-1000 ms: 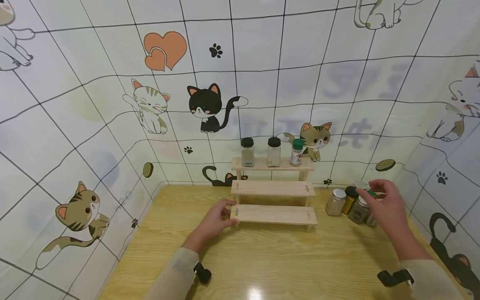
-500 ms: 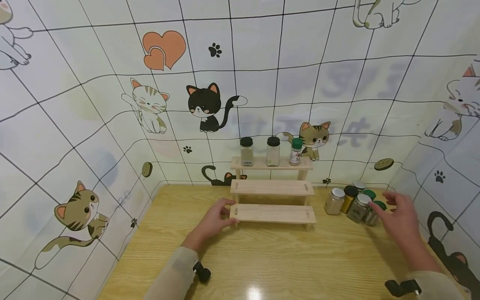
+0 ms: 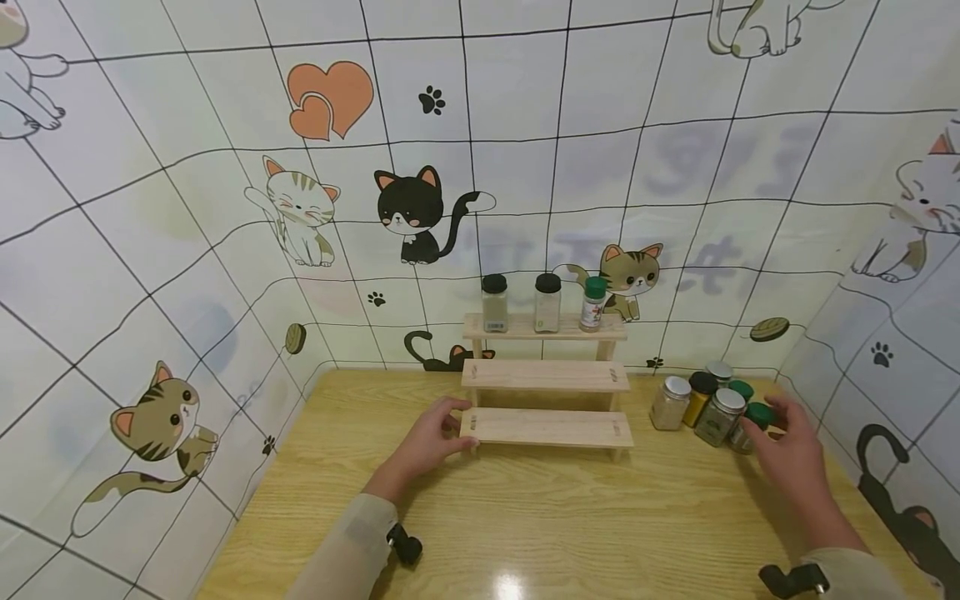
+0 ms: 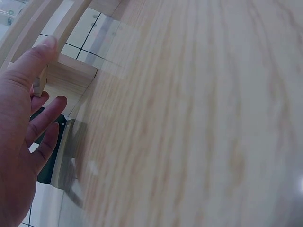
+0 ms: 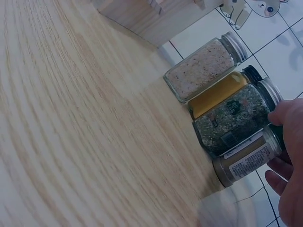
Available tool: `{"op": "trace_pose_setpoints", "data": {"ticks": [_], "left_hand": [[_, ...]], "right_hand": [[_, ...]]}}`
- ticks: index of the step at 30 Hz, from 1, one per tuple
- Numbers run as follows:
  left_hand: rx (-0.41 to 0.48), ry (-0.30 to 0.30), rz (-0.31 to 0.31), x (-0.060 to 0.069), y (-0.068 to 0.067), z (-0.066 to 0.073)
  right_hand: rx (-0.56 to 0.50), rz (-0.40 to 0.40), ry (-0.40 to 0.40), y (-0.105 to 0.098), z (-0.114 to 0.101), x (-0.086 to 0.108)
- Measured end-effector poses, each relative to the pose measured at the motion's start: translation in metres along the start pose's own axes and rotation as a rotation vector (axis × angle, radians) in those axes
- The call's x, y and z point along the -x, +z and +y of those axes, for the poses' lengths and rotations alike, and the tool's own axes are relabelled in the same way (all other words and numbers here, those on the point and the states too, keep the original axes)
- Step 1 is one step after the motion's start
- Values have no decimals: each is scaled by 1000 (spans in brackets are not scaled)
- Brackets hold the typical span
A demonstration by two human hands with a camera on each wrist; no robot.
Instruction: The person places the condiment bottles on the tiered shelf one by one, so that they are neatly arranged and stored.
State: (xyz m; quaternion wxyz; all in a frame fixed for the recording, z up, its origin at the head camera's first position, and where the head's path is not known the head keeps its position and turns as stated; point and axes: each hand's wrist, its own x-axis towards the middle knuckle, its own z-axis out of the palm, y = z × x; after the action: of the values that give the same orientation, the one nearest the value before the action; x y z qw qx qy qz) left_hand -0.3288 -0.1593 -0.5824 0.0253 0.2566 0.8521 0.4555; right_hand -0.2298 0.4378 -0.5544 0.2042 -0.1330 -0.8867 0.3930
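A three-tier wooden rack [image 3: 546,427] stands on the table, and my left hand [image 3: 426,442] grips the left end of its lowest shelf. In the left wrist view the thumb [image 4: 38,59] lies on the shelf's edge, while the lower fingers are spread loosely. My right hand [image 3: 795,450] pinches the green lid of a small spice jar [image 5: 248,158] at the near right of a cluster. Touching that jar is a silver-lidded jar of green herbs [image 3: 718,418]. The right fingertips are partly hidden behind the lid in the right wrist view.
Beside them stand a silver-lidded jar [image 3: 670,404], a black-lidded yellow jar [image 3: 700,398], another green-lidded jar [image 3: 741,390] and a silver-lidded one [image 3: 718,372] behind. Two black-lidded jars [image 3: 495,304] and a green-lidded shaker [image 3: 593,306] occupy the top shelf. Cat-patterned walls [image 3: 525,183] enclose the table.
My right hand first drew back to the right from above the jar cluster, then came in left onto the near green lid. The left hand has stayed on the rack.
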Motion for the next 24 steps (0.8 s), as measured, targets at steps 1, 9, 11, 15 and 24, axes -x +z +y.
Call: {"op": "trace_pose_setpoints", "data": {"ticks": [1,9,11,15,24], "left_hand": [[-2,0,1,0,0,0],[-2,13,6,0,1,-2],[4,13,4,0,1,-2],[5,2,5,1,1,-1],[-4,-9,10,1,2,0]], "right_hand": [[-6,2,12,1,0,0],[0,46,62,1,1,2],[-14,80,92,1,0,4],[-57,178,114,3,-8,7],[-103,266,9,-2,-45,11]]}}
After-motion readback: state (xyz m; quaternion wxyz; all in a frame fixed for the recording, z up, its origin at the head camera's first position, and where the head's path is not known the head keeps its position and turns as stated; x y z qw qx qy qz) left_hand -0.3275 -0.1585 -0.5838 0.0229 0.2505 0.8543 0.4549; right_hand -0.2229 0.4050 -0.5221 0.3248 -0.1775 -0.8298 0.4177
